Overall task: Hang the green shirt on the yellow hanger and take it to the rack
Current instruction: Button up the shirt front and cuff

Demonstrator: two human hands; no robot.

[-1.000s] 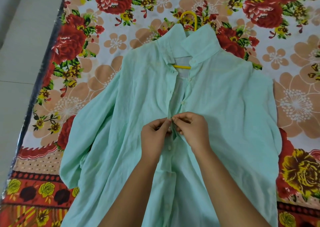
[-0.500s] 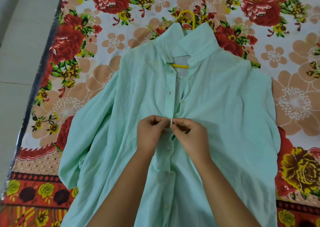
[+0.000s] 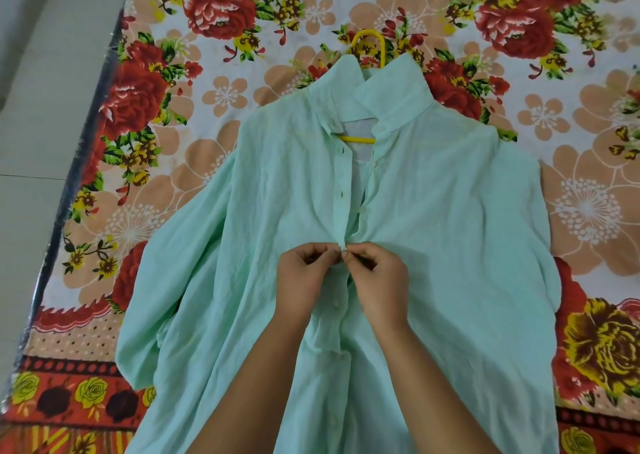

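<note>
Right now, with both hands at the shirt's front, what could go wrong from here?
1. The left hand and right hand pinch the front edges of the green shirt at one button; a slip could leave it unfastened.
2. Buttons above look open, so the collar could slide off the yellow hanger when lifted.
3. The hanger is mostly hidden; shoulder seating is unclear.

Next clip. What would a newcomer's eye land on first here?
A pale mint-green button-up shirt lies spread front-up across the middle of a bedsheet printed with big red roses. At mid-chest the left hand and the right hand meet and pinch the shirt's button placket. A yellow plastic hanger sits inside the shirt, its hook poking out above the collar.
</note>
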